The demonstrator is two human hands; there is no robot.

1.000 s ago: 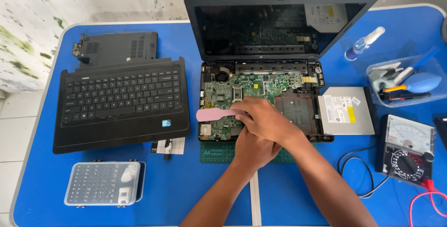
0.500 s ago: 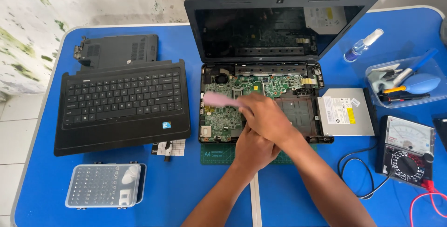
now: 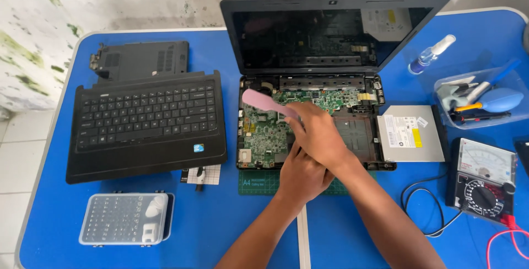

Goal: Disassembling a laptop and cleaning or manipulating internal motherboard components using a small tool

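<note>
We look down on a blue worktop (image 3: 231, 230) with an opened laptop (image 3: 308, 120) at its centre, screen raised and the green circuit board (image 3: 264, 131) exposed where the keyboard would sit.

Our right hand (image 3: 317, 134) reaches over the laptop's base, its grip closed around the handle of a pink brush (image 3: 264, 102). The brush head lies over the upper left part of the board, near the hinge, and looks slightly blurred.

Our left hand (image 3: 300, 172) rests at the laptop's front edge, just under the right wrist and touching it. We cannot tell whether its grip is closed on anything, since the fingers are hidden beneath the right hand.

Left of the laptop lies the removed keyboard panel (image 3: 146, 125), with a black bottom cover (image 3: 140, 59) behind it. Towards the front left of the laptop sits a clear case of screwdriver bits (image 3: 124, 219). A green cutting mat (image 3: 259, 182) shows under the laptop's front edge.

Right of the laptop, just beside its base, lies a silver optical drive (image 3: 410, 134). Farther right sit a multimeter (image 3: 485, 181) with a black cable (image 3: 424, 214), a clear tray of tools (image 3: 479, 101), and a small spray bottle (image 3: 432, 54).
</note>
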